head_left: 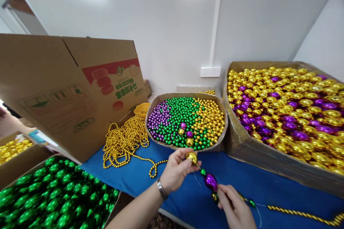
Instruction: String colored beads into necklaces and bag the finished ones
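Observation:
My left hand (176,168), with a metal bracelet at the wrist, pinches a shiny gold bead (192,157) between thumb and fingers. A thin thread runs from that bead to a small green bead (203,172) and a large purple bead (210,182). My right hand (233,204) has its thumb and fingers closed at the lower end of the purple bead. Beyond it the string continues to a green bead (252,203) and pale thread. Just past my left hand stands a tub (147,125) of small purple, green and gold beads.
At right stands a large box (249,150) of gold and purple beads. Gold bead chains (123,143) lie on the blue cloth (172,200) beside a tall carton (53,89). Green beads (53,193) fill a box at lower left. A gold strand (301,214) lies at lower right.

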`<state>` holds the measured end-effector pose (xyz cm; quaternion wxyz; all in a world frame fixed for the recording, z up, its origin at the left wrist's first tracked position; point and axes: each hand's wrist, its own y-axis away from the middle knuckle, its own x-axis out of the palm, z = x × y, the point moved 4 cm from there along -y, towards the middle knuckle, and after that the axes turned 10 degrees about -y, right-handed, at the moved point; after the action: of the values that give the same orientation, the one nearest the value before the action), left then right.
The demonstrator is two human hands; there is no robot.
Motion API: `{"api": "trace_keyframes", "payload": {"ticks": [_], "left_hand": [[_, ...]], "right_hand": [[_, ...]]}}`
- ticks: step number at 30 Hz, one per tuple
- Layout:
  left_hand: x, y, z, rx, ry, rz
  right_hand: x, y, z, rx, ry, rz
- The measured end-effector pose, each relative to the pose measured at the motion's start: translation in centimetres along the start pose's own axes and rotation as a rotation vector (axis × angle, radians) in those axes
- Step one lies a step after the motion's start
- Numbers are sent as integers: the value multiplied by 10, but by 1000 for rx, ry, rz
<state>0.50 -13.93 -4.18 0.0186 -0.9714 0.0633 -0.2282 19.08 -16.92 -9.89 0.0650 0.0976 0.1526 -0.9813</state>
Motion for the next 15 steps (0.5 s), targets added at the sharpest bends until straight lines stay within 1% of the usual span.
{"api": "trace_keyframes", "payload": {"ticks": [5,10,15], "left_hand": [[0,0,1,-54,55,-8],[3,3,-2,16,-18,-10],[1,3,-3,28,-103,-39]], "right_hand": [[-1,2,2,-35,49,-10],[-1,3,1,-44,89,-19],[-2,4,-4,-24,65,-37]]}}
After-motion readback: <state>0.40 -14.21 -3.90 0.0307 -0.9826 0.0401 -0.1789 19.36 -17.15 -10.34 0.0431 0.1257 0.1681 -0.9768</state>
